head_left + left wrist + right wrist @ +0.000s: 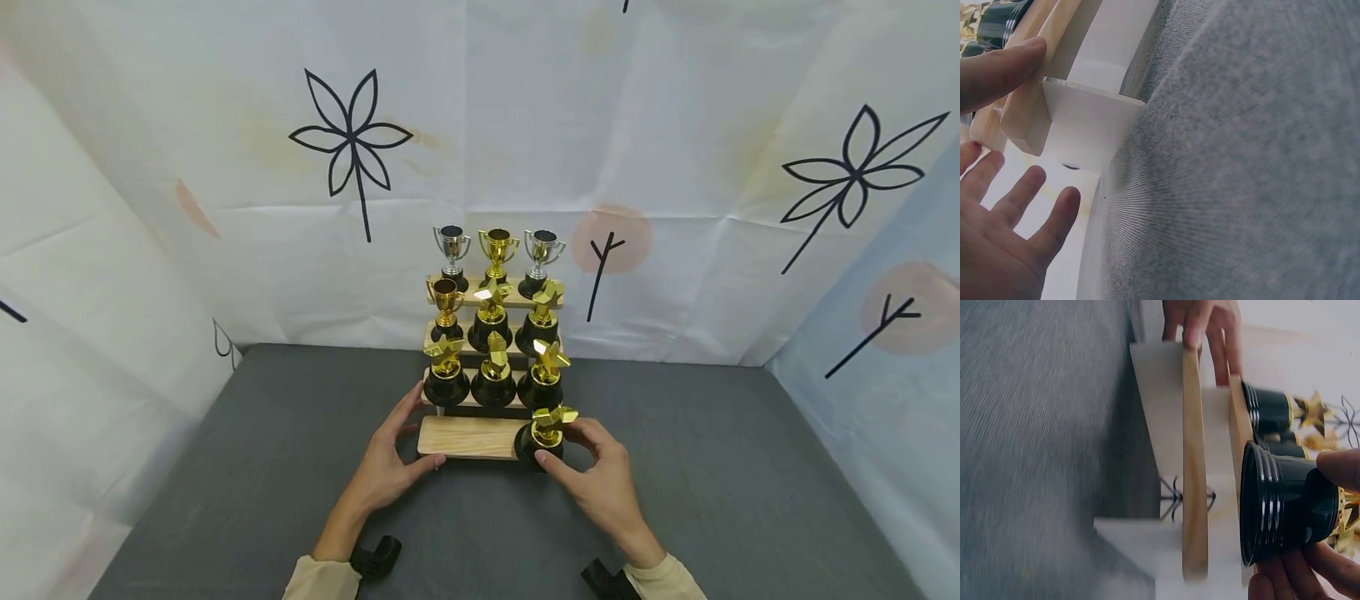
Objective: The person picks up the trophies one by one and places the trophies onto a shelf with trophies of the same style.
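Note:
A tiered wooden stand [465, 437] sits on a grey table [262, 467]. My right hand [561, 442] grips a gold star trophy [547, 432] by its black base, at the right end of the lowest step. In the right wrist view the right hand [1319, 519] has thumb and fingers around the ribbed black base [1279, 509], which stands against the step [1193, 487]. My left hand [420, 429] is at the step's left end, thumb along the front edge. In the left wrist view the thumb [1004, 69] rests on the wooden edge [1019, 119] while the other fingers [1022, 200] are spread and straight.
The three upper steps hold several gold and silver trophies [492, 333] in rows of three, close behind my hands. A white sheet with drawn flowers [352, 142] walls the table at the back and sides. Grey tabletop lies to the left and right of the stand.

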{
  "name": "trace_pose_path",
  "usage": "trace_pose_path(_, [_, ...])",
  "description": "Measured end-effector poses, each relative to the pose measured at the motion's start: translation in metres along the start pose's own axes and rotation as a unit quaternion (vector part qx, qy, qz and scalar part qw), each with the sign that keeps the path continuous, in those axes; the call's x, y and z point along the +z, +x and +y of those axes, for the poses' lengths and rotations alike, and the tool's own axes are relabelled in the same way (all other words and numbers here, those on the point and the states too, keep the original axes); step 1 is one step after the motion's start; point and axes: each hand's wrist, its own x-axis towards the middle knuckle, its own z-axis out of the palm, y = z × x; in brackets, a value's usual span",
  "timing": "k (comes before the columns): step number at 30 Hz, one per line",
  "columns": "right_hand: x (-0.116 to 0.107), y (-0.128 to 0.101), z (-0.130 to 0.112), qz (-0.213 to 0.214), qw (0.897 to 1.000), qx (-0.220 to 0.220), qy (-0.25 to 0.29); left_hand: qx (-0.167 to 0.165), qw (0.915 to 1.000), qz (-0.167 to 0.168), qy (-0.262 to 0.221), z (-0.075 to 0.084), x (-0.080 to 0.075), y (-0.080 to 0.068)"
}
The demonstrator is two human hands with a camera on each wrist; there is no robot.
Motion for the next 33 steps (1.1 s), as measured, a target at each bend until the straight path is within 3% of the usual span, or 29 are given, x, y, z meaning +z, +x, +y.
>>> trace_pose_path(19, [0.075,0.008,-0.023,-0.075,0.996,0.018,0.045,0.021,0.9995,-0.017,0.018,-0.005,-0.003,-0.001])
trace_pose_path(33, [0.105,0.014,-0.026,-0.071,0.997,0.013,0.036,0.024,0.9993,-0.027,0.008,-0.006,-0.007,-0.002])
